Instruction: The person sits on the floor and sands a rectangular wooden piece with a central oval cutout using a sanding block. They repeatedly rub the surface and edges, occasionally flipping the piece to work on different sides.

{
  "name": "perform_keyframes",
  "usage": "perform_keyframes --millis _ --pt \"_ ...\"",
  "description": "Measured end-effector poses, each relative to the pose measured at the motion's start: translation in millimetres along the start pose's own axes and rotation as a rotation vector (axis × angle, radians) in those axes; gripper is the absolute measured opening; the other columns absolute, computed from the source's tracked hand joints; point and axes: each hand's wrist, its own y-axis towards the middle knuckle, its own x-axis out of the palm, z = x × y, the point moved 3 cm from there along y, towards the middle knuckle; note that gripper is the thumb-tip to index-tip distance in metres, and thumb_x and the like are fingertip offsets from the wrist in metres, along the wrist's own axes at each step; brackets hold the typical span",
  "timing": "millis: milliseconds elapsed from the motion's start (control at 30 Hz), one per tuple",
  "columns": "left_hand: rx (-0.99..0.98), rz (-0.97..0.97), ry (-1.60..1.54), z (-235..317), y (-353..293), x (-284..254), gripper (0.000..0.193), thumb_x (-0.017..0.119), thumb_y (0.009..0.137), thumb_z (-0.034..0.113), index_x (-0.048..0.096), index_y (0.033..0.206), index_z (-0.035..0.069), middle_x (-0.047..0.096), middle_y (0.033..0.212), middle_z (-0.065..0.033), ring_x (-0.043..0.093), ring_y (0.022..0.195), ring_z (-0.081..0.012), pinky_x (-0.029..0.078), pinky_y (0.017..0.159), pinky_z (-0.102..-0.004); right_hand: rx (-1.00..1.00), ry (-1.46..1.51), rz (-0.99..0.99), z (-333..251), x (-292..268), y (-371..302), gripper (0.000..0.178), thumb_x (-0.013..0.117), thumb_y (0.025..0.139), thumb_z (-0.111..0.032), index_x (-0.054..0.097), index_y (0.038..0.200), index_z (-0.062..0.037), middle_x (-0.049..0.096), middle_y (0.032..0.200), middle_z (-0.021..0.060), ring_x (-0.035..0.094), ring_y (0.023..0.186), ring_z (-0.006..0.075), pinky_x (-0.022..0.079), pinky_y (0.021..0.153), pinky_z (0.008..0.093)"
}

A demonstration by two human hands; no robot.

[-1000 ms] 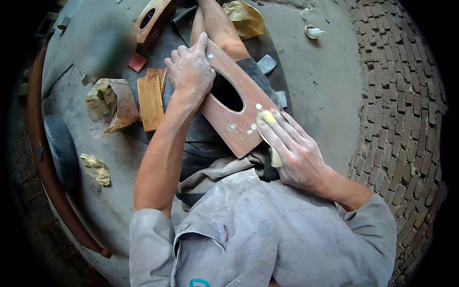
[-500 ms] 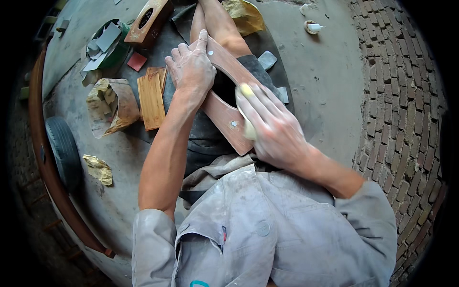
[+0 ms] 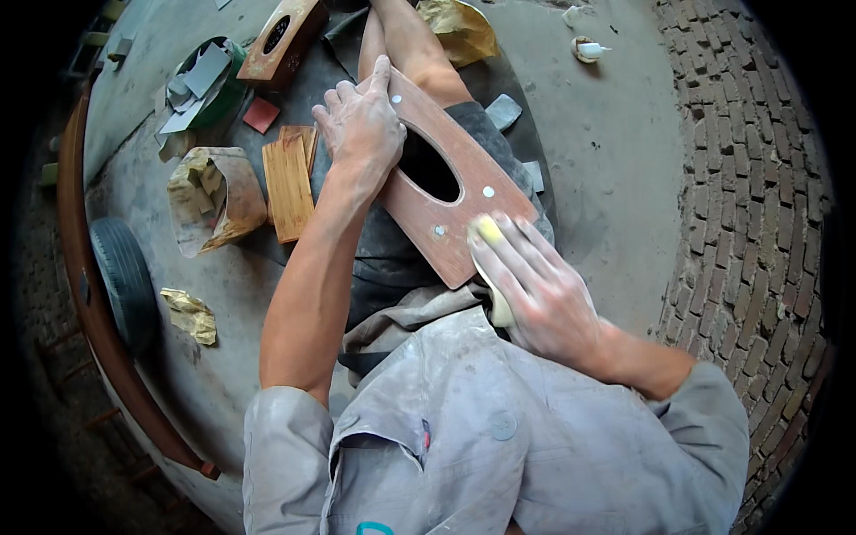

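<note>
A wooden tissue box (image 3: 486, 165) with a long oval opening lies slantwise across my lap. White round spots mark its dusty, reddish-brown top. My left hand (image 3: 361, 129) grips the far left edge, its thumb along the top. At the near right end, my right hand (image 3: 544, 294) presses a folded pale yellow piece of sandpaper (image 3: 499, 308) with its fingers laid along it; most of the sheet is hidden under the palm. Fine white dust coats both hands, and a yellow patch shows on one right fingertip.
A second tissue box (image 3: 290, 40), a green bucket of sheets (image 3: 218, 102), a cut-open container (image 3: 241, 201) and wooden boards (image 3: 287, 187) stand left. Beyond them are a tyre (image 3: 123, 276) and crumpled sandpaper (image 3: 189, 315). A small white bottle (image 3: 588, 50) is far right, near brick paving (image 3: 744, 223).
My right hand has slid with the sandpaper toward me and to the right, off the oval opening to the box's near end. My left hand keeps its hold.
</note>
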Motion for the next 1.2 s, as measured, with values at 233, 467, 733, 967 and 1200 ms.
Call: perform_keyframes --millis 233,467,733,967,1200 --pt "-0.005 -0.031 -0.006 6 -1 0 0.061 0.063 0.104 0.027 0.05 0.163 0.023 0.065 0.127 -0.0246 0.059 0.123 -0.0407 0.04 0.106 -0.0576 -0.039 0.006 0.023 2 15 38 0.058 0.063 0.089 -0.01 0.06 0.142 0.0128 0.062 0.148 0.031 0.057 0.144 0.0428 0.038 0.128 0.0524" --pt "0.013 -0.002 0.01 7 0 3 0.062 0.064 0.102 0.025 0.051 0.162 0.023 0.066 0.126 -0.0241 0.061 0.121 -0.0412 0.041 0.104 -0.0576 -0.044 0.022 0.016 2 10 32 0.055 0.063 0.088 -0.011 0.064 0.139 0.0105 0.063 0.148 0.0301 0.057 0.144 0.0422 0.041 0.126 0.0521" --pt "-0.011 -0.043 0.028 3 2 -1 0.079 0.069 0.092 0.018 0.045 0.167 0.027 0.064 0.129 -0.0237 0.06 0.123 -0.0416 0.042 0.106 -0.0583 -0.262 -0.077 -0.078 77 -19 -12 0.06 0.069 0.089 -0.016 0.066 0.147 -0.0007 0.066 0.151 0.0176 0.058 0.147 0.0294 0.038 0.131 0.049" --pt "-0.016 -0.05 0.012 6 6 0 0.072 0.067 0.096 0.019 0.048 0.165 0.026 0.065 0.132 -0.0248 0.06 0.126 -0.0412 0.041 0.108 -0.0575 -0.559 -0.027 -0.073 39 15 8 0.044 0.066 0.097 -0.021 0.073 0.137 -0.0048 0.069 0.149 0.0101 0.062 0.143 0.026 0.042 0.129 0.0442" --pt "-0.024 -0.08 0.012 7 6 4 0.086 0.072 0.089 0.015 0.043 0.169 0.03 0.063 0.133 -0.0227 0.058 0.128 -0.041 0.041 0.11 -0.0577 -0.498 0.072 -0.094 53 21 -5 0.044 0.063 0.098 -0.013 0.07 0.141 -0.0056 0.065 0.153 0.0108 0.058 0.146 0.0263 0.041 0.13 0.0444"
